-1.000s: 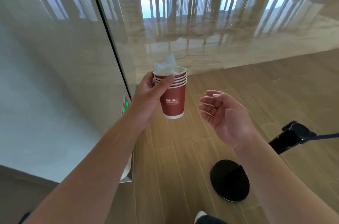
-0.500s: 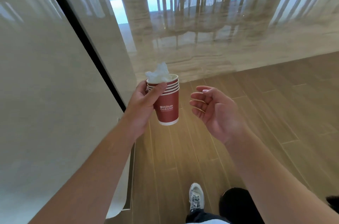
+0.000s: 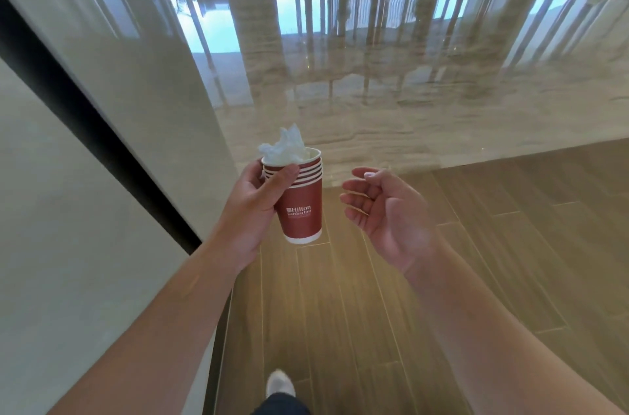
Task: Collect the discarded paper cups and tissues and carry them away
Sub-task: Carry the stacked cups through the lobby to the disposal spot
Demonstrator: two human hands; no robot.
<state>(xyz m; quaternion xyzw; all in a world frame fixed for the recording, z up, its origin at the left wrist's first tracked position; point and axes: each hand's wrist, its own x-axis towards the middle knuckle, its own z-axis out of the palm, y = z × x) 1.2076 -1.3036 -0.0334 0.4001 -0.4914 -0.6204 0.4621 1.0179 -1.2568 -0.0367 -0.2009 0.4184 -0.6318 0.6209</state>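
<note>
A stack of several red paper cups with white lettering is held upright in front of me. Crumpled white tissue sticks out of the top cup. My left hand is shut on the stack, thumb across the rims and fingers behind it. Just right of the cups, my right hand hangs in the air, palm turned inward, fingers loosely curled and apart, holding nothing and not touching the stack.
A pale stone wall with a black vertical strip runs close along my left. Wood-plank floor lies underfoot and meets glossy marble floor ahead. Glass doors stand at the far end. My shoe shows at the bottom.
I have walked forward: the black stanchion base has dropped out of view and the marble floor is nearer. Both hands keep the same pose, the cups still in my left.
</note>
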